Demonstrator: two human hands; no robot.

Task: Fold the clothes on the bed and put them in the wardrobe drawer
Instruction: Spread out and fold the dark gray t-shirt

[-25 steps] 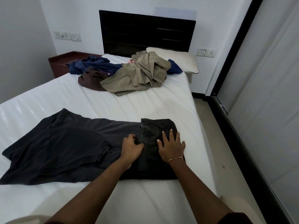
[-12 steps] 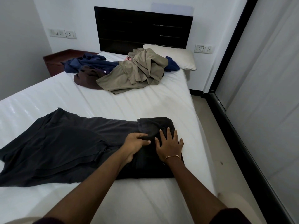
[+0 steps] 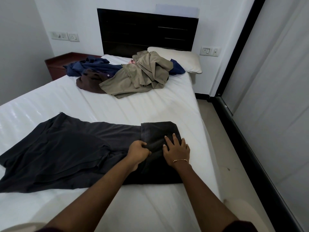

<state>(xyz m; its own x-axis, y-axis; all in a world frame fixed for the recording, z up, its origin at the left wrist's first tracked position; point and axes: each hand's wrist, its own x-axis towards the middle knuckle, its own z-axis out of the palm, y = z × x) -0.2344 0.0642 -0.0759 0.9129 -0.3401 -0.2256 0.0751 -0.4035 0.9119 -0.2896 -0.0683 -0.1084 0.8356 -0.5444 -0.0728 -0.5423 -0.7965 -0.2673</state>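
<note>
At the far left a reddish-brown bedside table (image 3: 56, 64) stands against the wall, beside the white bed (image 3: 117, 111). A dark grey garment (image 3: 66, 148) lies spread flat across the near part of the sheet, its wide left portion loose and softly creased, with layered edges overlapping near its lower left. Toward the right the cloth narrows into a band that has been doubled over on itself, forming a neat, thicker rectangular panel near the bed's right edge. The left hand (image 3: 138, 150) has its fingers curled around a raised ridge of the fabric at the fold, pinching it up. Just beside it, the right hand (image 3: 176, 149), wearing a thin bracelet at the wrist, lies flat with fingers spread, pressing down on the folded panel. Farther up the bed, well apart from the hands, a rumpled heap of clothes (image 3: 133, 76) in navy, brown and khaki sits near the white pillow (image 3: 185, 61) and dark headboard (image 3: 147, 30).
</note>
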